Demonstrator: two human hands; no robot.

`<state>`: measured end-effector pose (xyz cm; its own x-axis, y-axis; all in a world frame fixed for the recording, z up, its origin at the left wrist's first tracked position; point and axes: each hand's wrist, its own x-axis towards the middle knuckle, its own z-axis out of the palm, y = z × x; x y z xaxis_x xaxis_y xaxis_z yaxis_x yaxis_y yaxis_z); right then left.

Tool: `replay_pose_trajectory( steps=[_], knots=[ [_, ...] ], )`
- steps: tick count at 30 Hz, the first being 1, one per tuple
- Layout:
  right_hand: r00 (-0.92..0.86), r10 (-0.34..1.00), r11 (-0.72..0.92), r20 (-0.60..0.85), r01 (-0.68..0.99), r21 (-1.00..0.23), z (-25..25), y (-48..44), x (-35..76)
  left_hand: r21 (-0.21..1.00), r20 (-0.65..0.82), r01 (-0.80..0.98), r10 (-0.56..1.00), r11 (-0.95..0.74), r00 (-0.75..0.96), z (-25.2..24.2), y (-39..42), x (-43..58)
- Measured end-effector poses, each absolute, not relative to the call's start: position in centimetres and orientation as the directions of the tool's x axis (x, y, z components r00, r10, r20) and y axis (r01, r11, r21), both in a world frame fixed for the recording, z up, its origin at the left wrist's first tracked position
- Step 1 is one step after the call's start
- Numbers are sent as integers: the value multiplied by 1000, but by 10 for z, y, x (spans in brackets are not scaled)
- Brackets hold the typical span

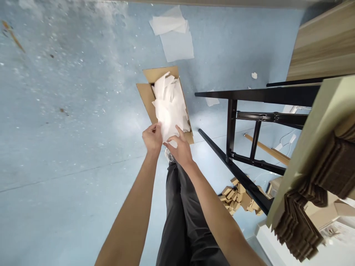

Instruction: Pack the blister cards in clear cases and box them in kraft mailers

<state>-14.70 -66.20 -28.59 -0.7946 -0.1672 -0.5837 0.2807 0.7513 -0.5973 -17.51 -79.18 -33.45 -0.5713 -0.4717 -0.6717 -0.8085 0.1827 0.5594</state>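
Observation:
A cardboard box (146,96) stands on the floor in front of my feet with flaps folded outward. Loose white packing sheets (169,92) fill it and heap up at its opening. At the near end of the box, my left hand (153,138) pinches the left edge of a white sheet. My right hand (181,147) is at the same sheet's near corner, thumb and index finger brought together on it and the other fingers raised. What lies under the sheets is hidden.
More white sheets (177,42) lie on the blue floor beyond the box. To the right stands a table (313,147) with black legs (233,129), bearing stacked brown cardboard (299,225). Small cardboard pieces (238,197) are piled beneath it. A wooden panel (324,44) stands at the upper right.

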Motion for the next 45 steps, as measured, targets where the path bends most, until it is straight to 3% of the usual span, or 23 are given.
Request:
replay_pose_trajectory(
  steps=[5, 9, 14, 18, 22, 27, 32, 36, 39, 41, 45],
  knots=[
    [-841, -131, 730, -524, 276, -625, -253, -663, -156, 515, -543, -733, -492, 444, -680, -298, -801, -175],
    [-862, -103, 732, -496, 272, -624, -232, -658, -162, 533, -478, -683, -489, 499, -730, -262, -800, -179],
    [-863, -41, 702, -504, 333, -629, -203, -652, -164, 610, -418, -663, -535, 434, -734, -202, -793, -178],
    [-879, 47, 634, -474, 393, -666, -157, -652, -157, 671, -458, -661, -514, 336, -725, -139, -789, -166],
    [-910, 73, 573, -409, 374, -730, -93, -648, -138, 781, -467, -589, -435, 205, -770, -68, -784, -144],
    [-954, 23, 420, -300, 281, -863, 3, -625, -105, 930, -311, -358, -344, 80, -886, 24, -766, -103],
    [-972, 0, 277, -236, 227, -934, 108, -588, -57, 983, -170, -178, -147, 41, -974, 112, -730, -54],
    [-944, 212, 175, -253, 291, -941, 166, -555, -11, 998, -10, 0, 153, 65, -988, 164, -693, -15],
    [-834, 444, 21, -329, 377, -926, 184, -525, 22, 999, 9, 25, 344, 42, -939, 185, -670, 7],
    [-742, 549, -101, -384, 397, -912, 189, -502, 43, 998, -66, -56, 290, 42, -955, 188, -660, 14],
    [-623, 645, -303, -442, 323, -897, 194, -453, 81, 950, -312, -313, -49, 22, -949, 179, -640, 3]
  ],
)
